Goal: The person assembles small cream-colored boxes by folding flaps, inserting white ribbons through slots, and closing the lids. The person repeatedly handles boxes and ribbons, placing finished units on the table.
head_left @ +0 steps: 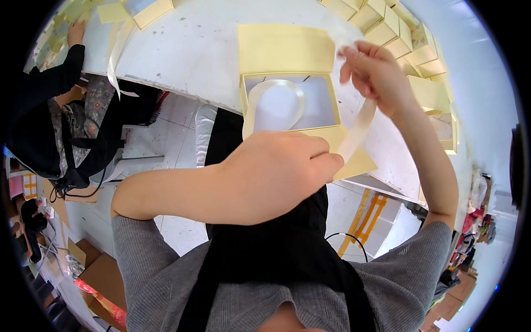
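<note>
Head view, looking down: I stand at the edge of a white table (182, 50), drawing a cream ribbon (358, 128) taut between my two hands above an open pale-yellow gift box (291, 101). My right hand (371, 69) is raised over the table, fingers pinched together on the ribbon's upper end. My left hand (276, 171) is closed low against my black apron (276, 249); its grip looks clamped on the lower end, though the fingertips themselves are hidden from me. A further loop of ribbon curls inside the box, whose lid lies flat behind it and whose front flap overhangs the table's edge.

More yellow boxes (387, 27) are stacked in a row to the right, and a loose ribbon strip (116, 55) hangs over the far left edge. Another person in black (50, 105) works at the left, one hand on the table.

As I judge it, the danger is slippage: a smooth ribbon held only by pinches could slide free, and a sharp pull could drag the light box off the edge.
</note>
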Tool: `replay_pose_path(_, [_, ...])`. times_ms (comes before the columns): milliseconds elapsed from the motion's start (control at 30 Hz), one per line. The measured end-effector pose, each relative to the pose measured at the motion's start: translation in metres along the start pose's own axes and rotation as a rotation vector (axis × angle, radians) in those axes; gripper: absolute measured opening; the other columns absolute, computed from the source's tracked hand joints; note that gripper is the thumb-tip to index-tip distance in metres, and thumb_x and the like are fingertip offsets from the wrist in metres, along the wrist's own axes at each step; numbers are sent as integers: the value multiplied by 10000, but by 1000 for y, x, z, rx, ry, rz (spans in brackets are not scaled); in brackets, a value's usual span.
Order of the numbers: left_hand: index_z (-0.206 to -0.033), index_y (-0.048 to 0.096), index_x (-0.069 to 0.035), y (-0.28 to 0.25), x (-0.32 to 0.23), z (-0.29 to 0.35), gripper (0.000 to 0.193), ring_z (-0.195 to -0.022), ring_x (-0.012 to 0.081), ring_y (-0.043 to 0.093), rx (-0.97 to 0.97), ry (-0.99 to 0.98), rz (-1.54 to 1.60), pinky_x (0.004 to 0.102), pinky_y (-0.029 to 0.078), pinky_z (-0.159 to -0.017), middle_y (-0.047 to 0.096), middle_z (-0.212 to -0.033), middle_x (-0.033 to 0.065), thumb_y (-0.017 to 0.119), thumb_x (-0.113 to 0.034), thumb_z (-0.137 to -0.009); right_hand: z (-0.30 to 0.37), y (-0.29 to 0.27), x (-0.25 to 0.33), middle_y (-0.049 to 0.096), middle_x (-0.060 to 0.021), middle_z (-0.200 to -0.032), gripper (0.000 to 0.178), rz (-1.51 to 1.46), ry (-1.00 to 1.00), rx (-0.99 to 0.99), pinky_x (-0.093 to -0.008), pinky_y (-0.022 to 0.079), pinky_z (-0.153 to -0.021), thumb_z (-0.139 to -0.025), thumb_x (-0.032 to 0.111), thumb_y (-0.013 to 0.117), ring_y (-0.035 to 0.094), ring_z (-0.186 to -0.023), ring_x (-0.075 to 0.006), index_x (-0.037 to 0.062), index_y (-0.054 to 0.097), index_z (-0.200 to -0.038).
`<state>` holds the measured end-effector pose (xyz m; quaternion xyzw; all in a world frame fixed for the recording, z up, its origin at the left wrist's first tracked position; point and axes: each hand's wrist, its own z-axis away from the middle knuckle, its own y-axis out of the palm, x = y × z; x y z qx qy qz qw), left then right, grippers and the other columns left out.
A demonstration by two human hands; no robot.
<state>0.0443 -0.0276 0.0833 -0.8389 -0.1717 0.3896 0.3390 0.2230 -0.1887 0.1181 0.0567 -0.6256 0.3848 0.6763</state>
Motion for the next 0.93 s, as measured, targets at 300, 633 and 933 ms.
replay_pose_path(300, [-1004,653,-34,-20,73,-2,263,-765,150,635,-615,-109,-358,273,505,-673,667,-905,55,767,-169,-810,13,28,-44,556,-199,-550,258,752,-154,-59,-409,480,-551,-782,153,554,552,-504,-315,-59,617,-648])
replay_pose_path(633, [-1242,438,45,30,136,3,555,-971,190,634,-804,-609,467,302,519,-790,652,-1068,156,717,-262,-873,0,37,-46,539,-189,-542,252,692,-162,-64,-404,463,-544,-761,138,556,530,-501,-310,-59,584,-607])
replay_pose_path(933, [-1245,457,25,37,133,7,499,-898,150,657,-743,-627,556,269,510,-777,688,-1020,134,697,-233,-892,1,39,-47,560,-180,-583,207,642,-243,-36,-413,470,-568,-755,118,578,540,-532,-314,-42,609,-628])
